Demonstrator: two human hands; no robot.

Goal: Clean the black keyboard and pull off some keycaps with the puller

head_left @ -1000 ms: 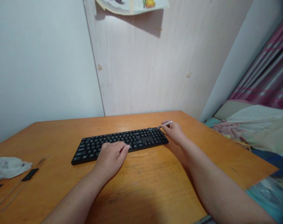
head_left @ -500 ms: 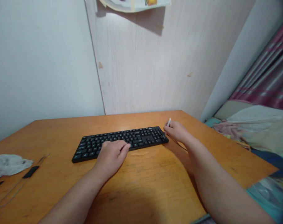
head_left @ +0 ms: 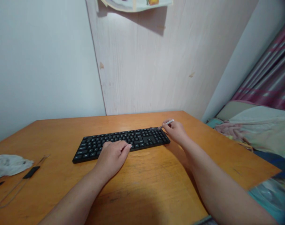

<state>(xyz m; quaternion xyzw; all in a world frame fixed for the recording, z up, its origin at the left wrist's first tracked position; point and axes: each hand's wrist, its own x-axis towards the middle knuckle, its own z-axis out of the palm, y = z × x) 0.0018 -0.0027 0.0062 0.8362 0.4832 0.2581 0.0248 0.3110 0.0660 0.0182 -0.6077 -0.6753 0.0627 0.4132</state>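
Note:
A black full-size computer keyboard (head_left: 142,137) lies on the wooden desk, angled slightly. My left hand (head_left: 113,157) rests on its front edge, covering the middle keys and holding nothing. My right hand (head_left: 175,131) sits at the keyboard's far right corner, pinching a thin white pen-like stick (head_left: 168,123). The stick slants left, and its dark tip reaches the keyboard's back edge. Whether it touches a key is hard to tell.
The orange wooden desk (head_left: 142,184) meets a pale wall panel at the back. At its left lie a crumpled white cloth (head_left: 8,166), a small black object (head_left: 31,172) and a thin cable (head_left: 13,193). A bed with rumpled bedding (head_left: 250,131) lies beyond the right edge.
The white stick has tipped from nearly upright to a low slant toward the keyboard, and my right hand has shifted slightly left. My left hand stays in place.

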